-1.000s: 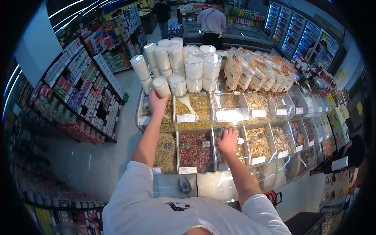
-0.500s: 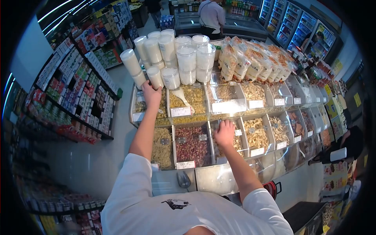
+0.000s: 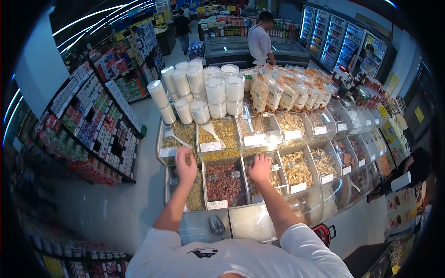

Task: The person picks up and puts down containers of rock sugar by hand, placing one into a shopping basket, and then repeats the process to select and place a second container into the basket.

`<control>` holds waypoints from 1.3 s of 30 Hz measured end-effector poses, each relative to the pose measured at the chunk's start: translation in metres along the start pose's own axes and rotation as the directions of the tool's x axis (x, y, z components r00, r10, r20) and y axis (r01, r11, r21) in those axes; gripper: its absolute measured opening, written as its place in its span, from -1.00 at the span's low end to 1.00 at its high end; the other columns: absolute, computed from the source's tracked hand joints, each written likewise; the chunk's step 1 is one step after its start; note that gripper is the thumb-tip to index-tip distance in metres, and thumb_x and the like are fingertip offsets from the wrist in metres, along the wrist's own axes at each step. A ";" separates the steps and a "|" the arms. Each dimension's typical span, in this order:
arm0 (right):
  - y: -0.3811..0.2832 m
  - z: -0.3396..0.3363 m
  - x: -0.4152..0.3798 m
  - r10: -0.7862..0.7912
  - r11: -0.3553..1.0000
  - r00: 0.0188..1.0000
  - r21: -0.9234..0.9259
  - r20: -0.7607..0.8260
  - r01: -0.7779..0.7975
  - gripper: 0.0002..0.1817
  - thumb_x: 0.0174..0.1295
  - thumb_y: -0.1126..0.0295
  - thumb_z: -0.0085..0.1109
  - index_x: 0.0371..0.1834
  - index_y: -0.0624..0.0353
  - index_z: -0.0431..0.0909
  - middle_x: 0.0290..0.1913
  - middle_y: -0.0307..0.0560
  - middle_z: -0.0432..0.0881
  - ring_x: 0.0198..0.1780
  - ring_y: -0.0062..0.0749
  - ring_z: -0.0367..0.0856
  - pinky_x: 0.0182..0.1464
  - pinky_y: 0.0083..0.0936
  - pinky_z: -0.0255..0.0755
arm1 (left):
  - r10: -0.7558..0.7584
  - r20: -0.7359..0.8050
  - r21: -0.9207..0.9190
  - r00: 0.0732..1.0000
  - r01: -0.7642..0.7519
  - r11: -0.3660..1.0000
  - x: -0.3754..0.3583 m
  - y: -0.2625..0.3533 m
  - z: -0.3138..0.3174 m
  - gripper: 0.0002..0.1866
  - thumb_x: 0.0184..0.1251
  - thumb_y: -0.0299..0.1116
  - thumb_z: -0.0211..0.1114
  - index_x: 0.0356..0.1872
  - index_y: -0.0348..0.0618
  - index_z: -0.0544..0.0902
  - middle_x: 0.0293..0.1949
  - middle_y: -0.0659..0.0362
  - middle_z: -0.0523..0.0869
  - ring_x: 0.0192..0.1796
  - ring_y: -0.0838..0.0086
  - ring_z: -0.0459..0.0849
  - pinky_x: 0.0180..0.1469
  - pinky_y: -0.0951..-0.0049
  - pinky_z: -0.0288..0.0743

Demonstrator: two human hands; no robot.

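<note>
My left hand (image 3: 185, 166) hovers at the left bins, fingers curved with a gap between thumb and fingertips, nothing in it. Just beyond it, a white spoon (image 3: 175, 136) lies on the upper left bin (image 3: 168, 152). Another white spoon (image 3: 211, 131) rests on the neighbouring bin of yellowish dried goods (image 3: 228, 134). My right hand (image 3: 260, 168) lies with bent fingers over a lower bin, beside the bin of dark red dried pieces (image 3: 224, 183). Several white-filled jars (image 3: 199, 111) stand stacked behind the upper bins.
Bagged goods (image 3: 287, 92) are piled right of the jars. A dark scoop (image 3: 216, 224) hangs at the front, with a red basket (image 3: 322, 234) near my right side. Packed shelves (image 3: 92, 116) line the left. Beyond the display, a person (image 3: 260, 41) stands by a freezer (image 3: 227, 48).
My left hand has come back from the small jar at the rear toward the front bins. My right hand stays at its bin. The view has tilted upward.
</note>
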State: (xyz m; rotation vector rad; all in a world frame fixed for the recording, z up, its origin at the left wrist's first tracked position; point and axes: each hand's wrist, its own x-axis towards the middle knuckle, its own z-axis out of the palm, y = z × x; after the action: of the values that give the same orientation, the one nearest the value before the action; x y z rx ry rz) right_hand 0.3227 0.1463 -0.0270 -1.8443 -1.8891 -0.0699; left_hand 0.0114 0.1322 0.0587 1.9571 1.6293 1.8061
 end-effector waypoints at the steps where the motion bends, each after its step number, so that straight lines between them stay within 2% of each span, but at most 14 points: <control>1: 0.001 0.001 0.000 0.001 1.000 1.000 0.011 0.002 -0.001 -0.68 0.08 0.30 0.28 -0.13 0.22 0.57 0.02 0.11 0.56 0.15 0.06 0.47 0.25 -0.04 0.33 | 0.000 0.020 -0.047 1.000 0.001 0.999 -0.040 0.017 -0.020 -0.86 0.27 -0.70 0.26 -0.20 -0.28 0.57 -0.15 0.01 0.62 -0.07 0.14 0.62 0.04 0.27 0.50; 5: 0.001 0.002 0.000 -0.009 1.000 0.999 0.023 -0.033 0.010 -0.67 0.08 0.29 0.28 -0.13 0.22 0.57 0.01 0.12 0.57 0.15 0.05 0.47 0.25 -0.05 0.32 | -0.409 0.232 -0.045 0.882 0.430 0.902 -0.224 0.059 -0.091 -0.84 0.28 -0.71 0.18 -0.35 -0.23 0.66 -0.42 0.15 0.66 -0.35 0.43 0.64 -0.22 0.43 0.51; 7: -0.001 0.000 -0.001 0.007 1.000 1.000 0.015 0.002 -0.007 -0.68 0.08 0.30 0.28 -0.14 0.22 0.58 0.00 0.11 0.57 0.15 0.05 0.47 0.26 -0.05 0.32 | -0.696 0.470 -0.006 0.543 0.790 0.613 -0.298 0.064 -0.117 -0.82 0.29 -0.70 0.17 -0.29 -0.25 0.72 -0.37 0.14 0.72 -0.33 0.50 0.69 -0.22 0.47 0.54; 10: -0.002 0.000 -0.001 0.003 1.000 1.000 0.000 -0.016 -0.003 -0.69 0.08 0.30 0.28 -0.15 0.22 0.58 0.00 0.10 0.57 0.15 0.04 0.47 0.26 -0.05 0.32 | -0.695 0.617 0.018 0.369 0.876 0.482 -0.320 0.080 -0.134 -0.78 0.34 -0.66 0.15 -0.21 -0.25 0.76 -0.33 0.12 0.76 -0.28 0.51 0.73 -0.16 0.50 0.57; 12: 0.001 0.002 -0.003 -0.021 1.000 0.999 -0.017 -0.044 0.020 -0.71 0.07 0.32 0.27 -0.16 0.22 0.58 -0.02 0.10 0.57 0.13 0.05 0.48 0.24 -0.05 0.33 | -0.708 0.602 0.032 0.369 0.875 0.483 -0.311 0.084 -0.131 -0.79 0.39 -0.62 0.17 -0.15 -0.24 0.78 -0.29 0.09 0.80 -0.25 0.50 0.74 -0.12 0.49 0.60; 17: 0.010 0.002 -0.020 -0.032 0.990 0.995 0.137 -0.092 0.045 -0.75 0.07 0.41 0.27 -0.16 0.16 0.58 -0.04 0.10 0.56 0.09 0.09 0.49 0.20 -0.04 0.34 | -0.537 0.548 -0.047 0.642 0.664 0.746 -0.247 0.103 -0.135 -0.84 0.42 -0.56 0.25 -0.12 -0.24 0.78 -0.23 0.14 0.81 -0.25 0.47 0.74 -0.12 0.45 0.61; 23: 0.029 -0.078 -0.157 -0.262 0.892 0.958 0.349 -0.117 0.287 -0.65 -0.03 0.62 0.24 -0.11 0.20 0.53 0.01 0.08 0.56 0.11 0.09 0.52 0.20 -0.09 0.43 | -0.608 0.553 -0.029 0.570 0.742 0.670 -0.286 0.064 -0.177 -0.83 0.42 -0.59 0.22 -0.13 -0.26 0.77 -0.20 0.14 0.80 -0.24 0.49 0.71 -0.10 0.49 0.60; 27: 0.061 -0.117 -0.329 -0.002 0.944 0.975 0.321 0.221 -0.071 -0.71 0.04 0.60 0.20 -0.11 0.22 0.52 -0.05 0.12 0.58 0.02 0.10 0.60 0.07 -0.15 0.53 | -0.594 0.685 -0.032 0.423 0.831 0.556 -0.317 0.035 -0.185 -0.83 0.43 -0.61 0.20 -0.14 -0.28 0.75 -0.20 0.14 0.79 -0.23 0.50 0.71 -0.07 0.50 0.60; 30: 0.107 -0.106 -0.501 0.393 0.896 0.833 0.041 0.389 -0.442 -0.71 0.10 0.55 0.16 -0.07 0.23 0.56 -0.04 0.19 0.61 0.02 0.16 0.63 0.06 -0.06 0.55 | -0.527 0.766 -0.012 0.368 0.828 0.560 -0.321 0.025 -0.172 -0.84 0.45 -0.62 0.18 -0.14 -0.30 0.74 -0.20 0.15 0.78 -0.22 0.49 0.71 -0.06 0.50 0.59; 31: 0.128 -0.096 -0.573 0.645 0.733 0.569 -0.200 0.511 -0.651 -0.66 0.18 0.45 0.19 0.05 0.19 0.61 0.07 0.22 0.65 0.12 0.16 0.65 0.18 -0.04 0.55 | -0.475 0.809 -0.003 0.345 0.812 0.584 -0.313 0.026 -0.158 -0.84 0.45 -0.62 0.19 -0.14 -0.29 0.74 -0.20 0.15 0.78 -0.21 0.49 0.71 -0.06 0.50 0.59; 32: 0.128 -0.111 -0.611 0.807 0.422 0.067 -0.495 0.586 -0.760 -0.61 0.24 0.35 0.21 0.14 0.15 0.67 0.22 0.23 0.65 0.29 0.12 0.60 0.32 -0.08 0.50 | -0.423 0.846 0.001 0.323 0.794 0.608 -0.302 0.029 -0.142 -0.84 0.45 -0.62 0.19 -0.14 -0.29 0.74 -0.20 0.15 0.78 -0.20 0.49 0.72 -0.07 0.51 0.59; 33: 0.111 -0.152 -0.626 0.524 0.730 0.045 -0.421 0.850 -0.539 -0.56 0.19 0.19 0.33 0.11 0.12 0.74 0.12 0.26 0.71 0.21 0.18 0.65 0.21 -0.13 0.56 | -0.335 0.874 -0.025 0.352 0.721 0.692 -0.287 0.033 -0.128 -0.85 0.45 -0.61 0.20 -0.13 -0.28 0.74 -0.20 0.15 0.78 -0.18 0.49 0.72 -0.07 0.51 0.59; 35: 0.092 -0.213 -0.702 0.564 0.613 0.133 -0.306 0.815 -0.729 -0.56 0.20 0.09 0.32 0.02 0.15 0.79 0.03 0.30 0.75 0.14 0.22 0.69 0.19 -0.12 0.58 | -0.177 0.903 -0.092 0.392 0.578 0.811 -0.253 0.058 -0.101 -0.83 0.44 -0.63 0.20 -0.12 -0.28 0.75 -0.20 0.14 0.78 -0.15 0.49 0.73 -0.06 0.51 0.60; 39: 0.130 -0.116 -0.728 0.624 0.511 -0.072 -0.475 0.778 -0.717 -0.57 0.22 0.15 0.29 0.09 0.13 0.76 0.23 0.19 0.67 0.29 0.14 0.61 0.30 -0.14 0.51 | 0.031 0.912 -0.248 0.409 0.490 0.836 -0.189 0.137 -0.073 -0.81 0.45 -0.68 0.17 -0.10 -0.32 0.74 -0.18 0.13 0.74 -0.11 0.47 0.74 -0.03 0.52 0.61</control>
State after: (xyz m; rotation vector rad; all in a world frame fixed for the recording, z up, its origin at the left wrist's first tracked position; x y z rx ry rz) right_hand 0.4546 -0.5596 -0.2399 -2.8343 -0.9612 1.7625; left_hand 0.0861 -0.0984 0.0319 1.7470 0.8619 0.6310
